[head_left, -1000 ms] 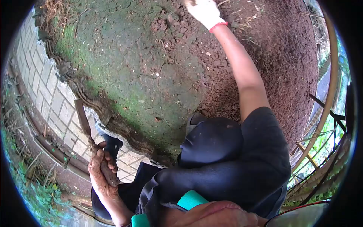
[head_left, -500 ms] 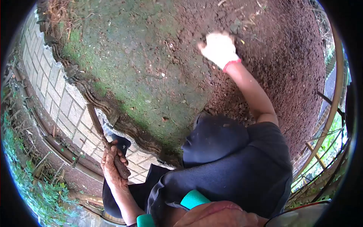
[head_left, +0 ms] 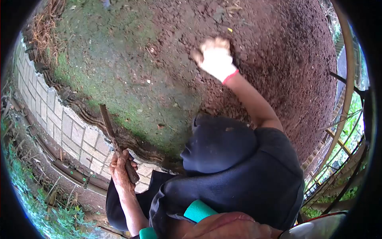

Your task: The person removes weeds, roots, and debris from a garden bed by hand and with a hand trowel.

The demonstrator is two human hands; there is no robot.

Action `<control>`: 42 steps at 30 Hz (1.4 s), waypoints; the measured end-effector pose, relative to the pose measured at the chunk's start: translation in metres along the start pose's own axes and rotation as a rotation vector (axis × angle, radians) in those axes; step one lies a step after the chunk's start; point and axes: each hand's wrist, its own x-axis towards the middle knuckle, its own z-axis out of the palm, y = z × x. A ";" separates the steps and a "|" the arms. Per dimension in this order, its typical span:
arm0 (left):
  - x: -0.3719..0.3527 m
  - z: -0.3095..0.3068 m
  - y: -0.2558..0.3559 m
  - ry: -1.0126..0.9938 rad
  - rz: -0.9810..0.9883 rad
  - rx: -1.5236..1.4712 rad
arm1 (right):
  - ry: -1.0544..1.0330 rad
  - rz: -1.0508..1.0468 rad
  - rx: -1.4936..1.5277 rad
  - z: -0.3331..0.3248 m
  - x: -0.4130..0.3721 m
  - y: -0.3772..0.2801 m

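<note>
My left hand [head_left: 121, 170], bare and muddy, is closed round the thick handle of a dirt-covered hand tool [head_left: 106, 121]. The tool's narrow flat end points up and away, over the edge of the soil bed; mud hides its exact kind. My right hand [head_left: 217, 59] wears a white glove with a red cuff and soiled fingertips. It is low over the loose reddish-brown soil [head_left: 274, 75], thumb apart from the fingers and a little blurred. Nothing shows in it.
Mossy green ground [head_left: 115, 75] lies between my hands. A wavy tile edging [head_left: 75, 101] borders the bed, with a paved brick path [head_left: 71, 127] beside it. My bent knee [head_left: 223, 143] is close in front. Leafy plants [head_left: 59, 211] grow lower left; a bamboo fence [head_left: 350, 79] stands right.
My right hand has moved left and slightly down across the soil. My view has shifted a little. The left hand keeps its hold, and the tool's end now shows against the mossy ground.
</note>
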 end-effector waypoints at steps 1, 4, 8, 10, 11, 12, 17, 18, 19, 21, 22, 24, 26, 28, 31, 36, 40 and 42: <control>-0.003 -0.001 -0.002 -0.010 -0.007 0.018 | 0.200 0.062 0.030 -0.002 0.003 0.011; 0.002 0.002 -0.004 -0.001 -0.015 0.035 | 0.441 0.352 0.133 -0.017 0.061 0.049; -0.001 0.010 -0.001 0.005 0.011 0.092 | 0.150 0.407 0.233 -0.020 0.107 0.060; -0.004 0.016 0.003 -0.006 0.024 0.115 | 0.261 0.290 0.119 0.009 0.109 0.066; -0.008 0.021 0.007 0.001 0.001 0.108 | 0.331 0.323 0.166 0.010 0.107 0.073; -0.010 0.024 0.008 0.000 0.007 0.104 | 0.401 0.357 0.215 0.010 0.104 0.083; -0.015 0.024 0.009 0.017 -0.014 0.146 | 0.551 0.378 1.017 -0.049 0.069 0.109; -0.015 0.024 0.009 0.023 -0.034 0.154 | 0.549 0.389 1.092 -0.044 0.074 0.126; -0.017 0.028 0.013 0.031 -0.049 0.149 | 0.549 0.397 1.168 -0.050 0.080 0.133; -0.009 0.022 0.004 0.020 -0.024 0.091 | 0.476 0.541 1.303 -0.061 0.087 0.146; -0.011 0.024 0.006 0.014 -0.026 0.092 | 0.402 0.600 1.351 -0.073 0.096 0.153; -0.013 0.030 0.012 0.014 -0.019 0.095 | 0.435 0.559 1.446 -0.103 0.111 0.146; -0.012 0.029 0.011 0.006 -0.003 0.096 | 0.817 0.259 1.448 -0.094 0.135 0.146; -0.013 0.030 0.013 0.010 -0.010 0.094 | 0.559 0.466 0.751 -0.105 0.108 0.116; -0.013 0.031 0.013 0.030 -0.022 0.075 | -0.045 0.458 0.386 -0.051 0.085 0.113; -0.009 0.029 0.006 0.029 -0.036 0.079 | 0.214 0.439 0.163 0.013 0.083 0.080; -0.009 0.027 0.007 0.062 -0.051 0.083 | 0.283 0.398 0.484 -0.009 0.115 0.110; -0.008 0.025 0.007 0.046 -0.024 0.060 | 0.416 0.332 0.484 -0.053 0.129 0.114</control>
